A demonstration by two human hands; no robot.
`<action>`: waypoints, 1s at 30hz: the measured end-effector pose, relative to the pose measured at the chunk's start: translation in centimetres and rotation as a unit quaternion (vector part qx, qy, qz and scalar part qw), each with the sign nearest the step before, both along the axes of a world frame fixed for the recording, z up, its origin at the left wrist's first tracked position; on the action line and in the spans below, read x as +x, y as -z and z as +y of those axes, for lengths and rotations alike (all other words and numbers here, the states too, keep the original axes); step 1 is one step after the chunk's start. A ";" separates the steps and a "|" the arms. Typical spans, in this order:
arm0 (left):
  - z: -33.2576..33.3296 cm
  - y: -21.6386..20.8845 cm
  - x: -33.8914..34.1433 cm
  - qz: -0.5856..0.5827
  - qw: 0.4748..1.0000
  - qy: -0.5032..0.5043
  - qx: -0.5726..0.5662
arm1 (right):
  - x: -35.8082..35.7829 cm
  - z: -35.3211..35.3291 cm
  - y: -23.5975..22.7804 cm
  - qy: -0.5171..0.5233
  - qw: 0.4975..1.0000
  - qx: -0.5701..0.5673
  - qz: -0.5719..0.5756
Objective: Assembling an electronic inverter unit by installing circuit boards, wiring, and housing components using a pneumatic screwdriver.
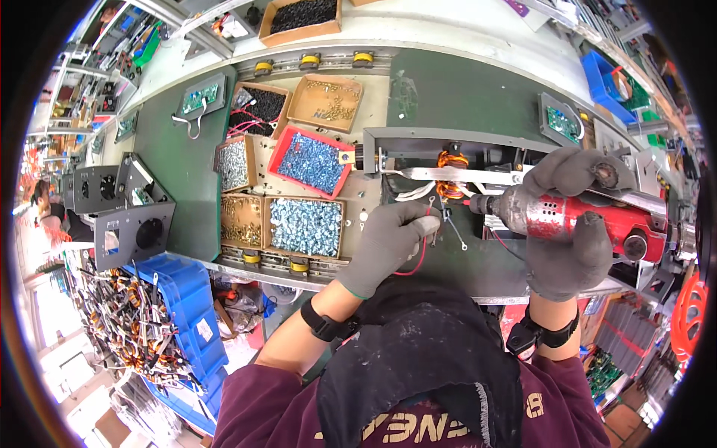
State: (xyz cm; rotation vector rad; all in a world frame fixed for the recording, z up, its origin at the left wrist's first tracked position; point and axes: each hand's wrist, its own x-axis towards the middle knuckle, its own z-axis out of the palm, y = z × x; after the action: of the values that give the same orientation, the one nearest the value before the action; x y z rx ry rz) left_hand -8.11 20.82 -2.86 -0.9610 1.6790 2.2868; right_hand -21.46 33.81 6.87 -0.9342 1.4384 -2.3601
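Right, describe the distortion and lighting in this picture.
In the head view, the edges of the dark-green flat worktop bow; head view again: glare bleaches the lower left beyond the blue plastic crate, while the red cylindrical power tool shows clear outlines.

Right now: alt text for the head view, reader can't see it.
A gloved right hand grips a red power driver at an open gray metal chassis, while the gloved left hand holds a red wire. To the left lie open boxes of small fasteners.
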 end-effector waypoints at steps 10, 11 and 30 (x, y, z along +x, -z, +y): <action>-0.7 1.9 -0.6 0.011 0.969 -0.028 -0.246 | -0.4 -2.9 2.5 -0.017 0.999 0.025 0.029; -0.7 2.0 -0.6 0.028 0.969 -0.032 -0.244 | -0.6 -2.9 2.8 -0.017 0.999 0.032 0.040; -1.1 2.2 -2.2 -0.039 0.982 -0.011 -0.183 | -0.9 -5.2 5.4 0.023 0.961 0.161 0.221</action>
State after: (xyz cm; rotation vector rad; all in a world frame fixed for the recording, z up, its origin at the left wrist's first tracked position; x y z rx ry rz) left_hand -10.32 19.76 -5.09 -1.1239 2.1068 1.9595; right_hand -22.37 28.59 1.47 -1.3996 1.9494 -1.9279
